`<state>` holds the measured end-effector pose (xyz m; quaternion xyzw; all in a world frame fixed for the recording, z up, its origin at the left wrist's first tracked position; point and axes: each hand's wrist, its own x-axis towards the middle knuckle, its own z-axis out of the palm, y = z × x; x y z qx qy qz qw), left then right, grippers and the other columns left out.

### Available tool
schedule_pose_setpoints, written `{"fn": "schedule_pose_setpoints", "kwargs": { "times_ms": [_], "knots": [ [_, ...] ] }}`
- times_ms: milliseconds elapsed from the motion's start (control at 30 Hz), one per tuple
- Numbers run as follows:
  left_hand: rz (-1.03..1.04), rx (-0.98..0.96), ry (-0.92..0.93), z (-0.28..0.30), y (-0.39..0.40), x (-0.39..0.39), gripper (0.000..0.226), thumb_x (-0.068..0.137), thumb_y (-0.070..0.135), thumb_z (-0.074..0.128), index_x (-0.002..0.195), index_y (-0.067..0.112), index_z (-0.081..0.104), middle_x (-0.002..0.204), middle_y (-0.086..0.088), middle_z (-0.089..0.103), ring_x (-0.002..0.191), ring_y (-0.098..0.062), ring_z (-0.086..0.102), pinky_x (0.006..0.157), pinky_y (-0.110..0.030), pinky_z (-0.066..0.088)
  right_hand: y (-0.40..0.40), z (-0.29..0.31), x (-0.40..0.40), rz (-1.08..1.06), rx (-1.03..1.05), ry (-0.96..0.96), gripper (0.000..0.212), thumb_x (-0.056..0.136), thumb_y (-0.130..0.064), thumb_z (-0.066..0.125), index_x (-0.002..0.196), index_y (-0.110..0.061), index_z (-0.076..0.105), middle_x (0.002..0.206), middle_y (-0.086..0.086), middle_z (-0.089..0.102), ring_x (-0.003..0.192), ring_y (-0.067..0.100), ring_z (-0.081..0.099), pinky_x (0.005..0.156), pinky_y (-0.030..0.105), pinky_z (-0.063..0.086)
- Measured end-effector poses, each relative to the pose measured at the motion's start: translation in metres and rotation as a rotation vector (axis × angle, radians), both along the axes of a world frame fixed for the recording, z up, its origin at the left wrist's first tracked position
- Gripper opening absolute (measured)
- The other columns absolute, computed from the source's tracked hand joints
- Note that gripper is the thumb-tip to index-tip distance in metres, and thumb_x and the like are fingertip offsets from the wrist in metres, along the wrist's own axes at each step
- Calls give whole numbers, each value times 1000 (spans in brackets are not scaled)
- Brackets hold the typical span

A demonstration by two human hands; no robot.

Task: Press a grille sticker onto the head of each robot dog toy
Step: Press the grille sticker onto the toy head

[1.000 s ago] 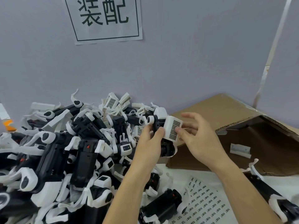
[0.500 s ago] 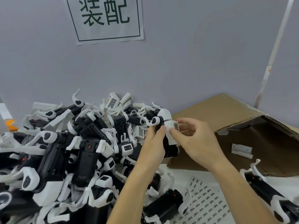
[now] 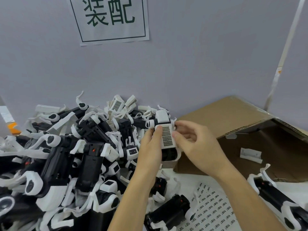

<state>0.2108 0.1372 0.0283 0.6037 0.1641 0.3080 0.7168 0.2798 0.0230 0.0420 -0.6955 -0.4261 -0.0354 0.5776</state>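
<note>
The grey wall [image 3: 200, 67] closes the far side of the bench, and a paper sign [image 3: 111, 19] with two large characters hangs on it above the heap of robot dog toys [image 3: 70, 155]. That heap, black bodies and white legs tangled together, fills the bench from the left edge up to the wall. Right of the heap lies an open cardboard box [image 3: 241, 130] on its side, its flap raised toward the wall and its dark mouth facing the near edge; a small white part [image 3: 250, 155] sits inside. Between heap and box the white bench is bare only in a narrow strip, where the sticker sheet [image 3: 215, 212] lies near the bottom edge, flanked by loose toys. Another toy [image 3: 280, 202] lies right of the sheet, below the box.

Just right of the heap's top, in front of the box, both hands hold one robot dog toy [image 3: 164, 129] in the air. The left hand [image 3: 150, 152] grips its body from the left, thumb on the white head. The right hand [image 3: 198, 145] curls around the right side, thumb pressing beside the grille sticker [image 3: 167, 136], which lies flat on the head, facing the camera.

Half a second earlier the head was turned edge-on with the sticker barely visible; now it has been rotated to face up, and the hands sit slightly higher against the box.
</note>
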Motion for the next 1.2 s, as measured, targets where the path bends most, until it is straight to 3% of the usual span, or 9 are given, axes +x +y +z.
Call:
{"fn": "schedule_pose_setpoints", "kwargs": {
  "times_ms": [67,133,233,367,533,700,800,1000,1200],
  "knots": [
    [-24,-39,-25,1,-1,-2,29,105,35,48,104,20,73,90,0,78,82,-14,75,72,-34,63,-1,0,3,-49,-8,108,7,95,-35,66,101,-34,70,93,-14,75,88,-6,67,69,6,49],
    [-50,-45,-53,2,-2,-3,28,104,33,49,103,18,73,87,-1,78,78,-15,75,68,-34,63,0,-1,3,-29,-29,205,25,97,-45,60,101,-26,75,93,-11,77,87,-6,69,68,8,51],
    [-76,-74,-72,2,-4,-3,29,103,33,50,106,16,74,91,-5,77,81,-19,74,63,-32,61,4,-1,0,89,-40,421,40,98,-52,55,89,-24,82,93,-9,79,91,5,74,77,23,57],
    [-91,14,-104,1,-6,-3,33,102,38,49,108,18,74,98,-3,78,91,-16,75,73,-26,61,12,-3,-7,231,82,598,33,101,-46,53,94,-32,81,100,1,79,96,15,75,84,35,60],
    [4,226,-116,2,-6,-2,39,106,36,42,100,11,73,81,1,75,75,-7,71,64,-17,54,22,-10,-15,101,193,556,35,93,-53,57,88,-28,82,92,1,80,93,17,76,92,45,58],
    [66,282,-140,2,-8,-1,40,105,32,45,97,7,76,85,-7,76,70,-5,70,59,-12,50,23,-10,-15,75,271,544,39,80,-54,63,80,-21,82,83,4,79,82,17,77,71,32,61],
    [53,222,-109,2,-9,1,40,105,33,46,97,7,76,82,-6,76,72,-10,72,61,-20,54,22,-11,-13,72,261,544,39,79,-56,63,79,-22,82,82,4,79,80,16,77,65,26,59],
    [-124,59,-49,5,-4,-1,27,104,26,51,111,10,72,96,-11,77,90,-26,74,80,-45,61,12,-10,-1,168,162,600,47,83,-56,58,96,-17,81,96,8,79,94,23,76,83,40,61],
    [-50,113,-85,1,-8,-1,29,106,20,47,111,9,73,102,-20,75,104,-41,70,94,-59,54,13,-12,-4,44,160,368,29,101,-37,55,93,-22,79,86,-2,79,80,11,76,65,21,59]
  ]
}}
